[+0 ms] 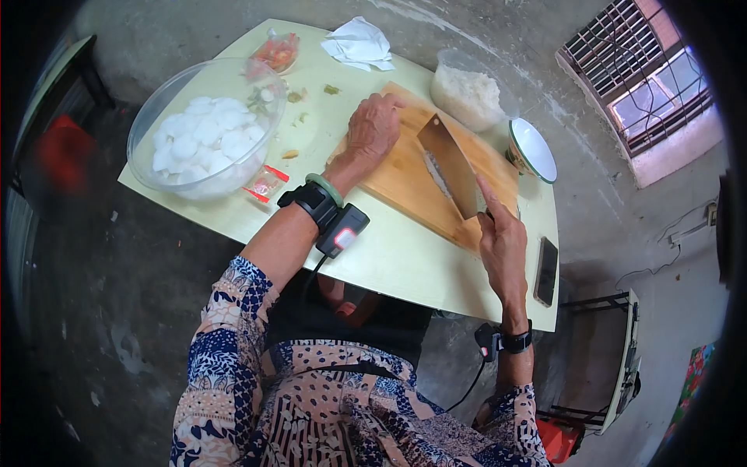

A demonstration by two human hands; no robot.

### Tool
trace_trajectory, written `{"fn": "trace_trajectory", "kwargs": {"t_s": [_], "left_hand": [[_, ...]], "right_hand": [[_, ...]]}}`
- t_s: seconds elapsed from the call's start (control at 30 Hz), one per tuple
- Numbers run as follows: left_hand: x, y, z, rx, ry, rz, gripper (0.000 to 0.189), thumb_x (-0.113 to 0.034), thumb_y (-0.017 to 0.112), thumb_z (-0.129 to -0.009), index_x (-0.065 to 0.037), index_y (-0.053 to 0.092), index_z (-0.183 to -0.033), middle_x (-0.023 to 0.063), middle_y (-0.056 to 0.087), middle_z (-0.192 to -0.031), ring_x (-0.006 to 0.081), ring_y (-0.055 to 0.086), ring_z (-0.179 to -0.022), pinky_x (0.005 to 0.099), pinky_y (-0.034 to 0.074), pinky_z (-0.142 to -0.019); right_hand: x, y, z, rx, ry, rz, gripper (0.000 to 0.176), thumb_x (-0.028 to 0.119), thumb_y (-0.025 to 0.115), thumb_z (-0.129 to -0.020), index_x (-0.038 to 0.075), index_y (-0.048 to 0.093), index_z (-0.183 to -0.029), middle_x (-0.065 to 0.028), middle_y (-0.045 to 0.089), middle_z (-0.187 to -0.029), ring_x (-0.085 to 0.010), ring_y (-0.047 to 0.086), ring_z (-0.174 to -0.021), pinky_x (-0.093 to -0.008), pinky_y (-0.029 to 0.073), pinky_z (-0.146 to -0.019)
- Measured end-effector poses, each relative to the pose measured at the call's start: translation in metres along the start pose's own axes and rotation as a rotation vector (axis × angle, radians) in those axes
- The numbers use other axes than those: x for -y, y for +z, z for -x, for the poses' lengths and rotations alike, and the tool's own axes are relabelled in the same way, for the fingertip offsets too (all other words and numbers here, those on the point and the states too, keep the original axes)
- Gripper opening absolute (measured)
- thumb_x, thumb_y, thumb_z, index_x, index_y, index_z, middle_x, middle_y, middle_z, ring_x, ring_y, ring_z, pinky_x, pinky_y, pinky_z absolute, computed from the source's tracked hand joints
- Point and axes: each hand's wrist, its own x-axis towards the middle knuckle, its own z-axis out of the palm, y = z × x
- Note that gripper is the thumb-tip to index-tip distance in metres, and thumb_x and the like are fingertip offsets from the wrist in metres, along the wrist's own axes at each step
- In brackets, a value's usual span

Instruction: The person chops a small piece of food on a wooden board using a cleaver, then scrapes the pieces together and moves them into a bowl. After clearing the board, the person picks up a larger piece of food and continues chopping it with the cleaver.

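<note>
A wooden cutting board lies on the pale table. My right hand grips a broad cleaver by its handle, with the blade over the board and whitish bits along its face. My left hand rests at the far left part of the board, its fingers bent and pressed together; whatever they may hold is hidden. Beyond the board stands a clear container of white shredded food. To the left is a large clear bowl with many white slices.
A white bowl tilts at the board's right, and a phone lies near the table's right edge. A red packet, small scraps, a bag of reddish food and a white cloth are on the left and far side.
</note>
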Motion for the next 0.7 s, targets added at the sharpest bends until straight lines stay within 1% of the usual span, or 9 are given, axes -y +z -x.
{"fn": "trace_trajectory", "kwargs": {"t_s": [0.07,0.17,0.3,0.4,0.47,0.6,0.67,0.7], "left_hand": [[0.002,0.001,0.001,-0.016,0.023,0.006,0.022,-0.007,0.057,-0.096,-0.011,0.070,-0.114,0.0185,0.067,-0.097,0.0394,0.066,-0.095,0.0509,0.053,-0.086],[-0.001,0.000,0.001,-0.006,0.013,-0.013,0.022,-0.007,0.057,-0.096,-0.011,0.070,-0.113,0.0184,0.067,-0.098,0.0394,0.066,-0.095,0.0511,0.053,-0.086],[0.002,0.000,0.000,0.001,0.008,0.005,0.023,-0.007,0.057,-0.095,-0.012,0.070,-0.113,0.0186,0.067,-0.097,0.0393,0.066,-0.094,0.0512,0.053,-0.086],[0.001,0.000,0.002,-0.023,0.048,-0.003,0.023,-0.007,0.057,-0.095,-0.012,0.071,-0.113,0.0190,0.067,-0.097,0.0393,0.066,-0.094,0.0509,0.053,-0.086],[0.003,0.002,-0.002,0.026,-0.012,-0.019,0.025,-0.007,0.056,-0.095,-0.012,0.071,-0.114,0.0188,0.068,-0.097,0.0388,0.066,-0.095,0.0503,0.053,-0.087],[0.002,0.000,-0.001,0.008,0.009,-0.008,0.026,-0.008,0.055,-0.095,-0.011,0.072,-0.115,0.0187,0.068,-0.099,0.0381,0.067,-0.096,0.0498,0.052,-0.088],[0.000,-0.001,0.000,0.028,-0.016,0.009,0.026,-0.008,0.054,-0.095,-0.011,0.072,-0.115,0.0185,0.069,-0.100,0.0375,0.067,-0.098,0.0497,0.052,-0.089],[0.000,0.000,0.000,0.029,-0.009,0.013,0.026,-0.008,0.054,-0.095,-0.011,0.072,-0.115,0.0185,0.069,-0.100,0.0375,0.067,-0.098,0.0497,0.052,-0.089]], "right_hand": [[0.001,0.001,0.003,-0.076,0.004,-0.079,0.067,-0.005,0.057,-0.096,0.025,0.052,-0.156,-0.0213,0.072,-0.106,-0.0293,0.062,-0.079,-0.0371,0.053,-0.085],[-0.001,0.002,0.003,-0.021,-0.030,-0.009,0.068,-0.005,0.058,-0.096,0.025,0.052,-0.156,-0.0206,0.071,-0.103,-0.0292,0.060,-0.077,-0.0367,0.053,-0.084],[0.003,-0.002,0.004,-0.014,0.006,-0.040,0.068,-0.005,0.059,-0.096,0.026,0.052,-0.156,-0.0204,0.070,-0.100,-0.0288,0.060,-0.077,-0.0365,0.052,-0.084],[0.002,0.000,0.007,-0.078,-0.013,-0.097,0.068,-0.005,0.059,-0.095,0.025,0.052,-0.156,-0.0207,0.069,-0.099,-0.0288,0.059,-0.077,-0.0360,0.052,-0.083],[-0.001,-0.002,0.004,0.003,-0.030,-0.001,0.069,-0.006,0.059,-0.095,0.025,0.052,-0.156,-0.0209,0.069,-0.099,-0.0291,0.060,-0.078,-0.0379,0.053,-0.082],[-0.001,-0.003,0.005,-0.061,0.017,-0.088,0.070,-0.007,0.059,-0.094,0.025,0.052,-0.156,-0.0211,0.070,-0.100,-0.0301,0.063,-0.080,-0.0403,0.053,-0.081],[-0.007,-0.002,0.004,-0.010,-0.038,0.019,0.069,-0.007,0.058,-0.095,0.025,0.053,-0.156,-0.0210,0.070,-0.100,-0.0312,0.065,-0.081,-0.0419,0.052,-0.081],[-0.008,-0.002,0.004,-0.017,-0.034,0.021,0.069,-0.007,0.058,-0.095,0.025,0.053,-0.156,-0.0210,0.070,-0.100,-0.0312,0.065,-0.081,-0.0419,0.052,-0.081]]}}
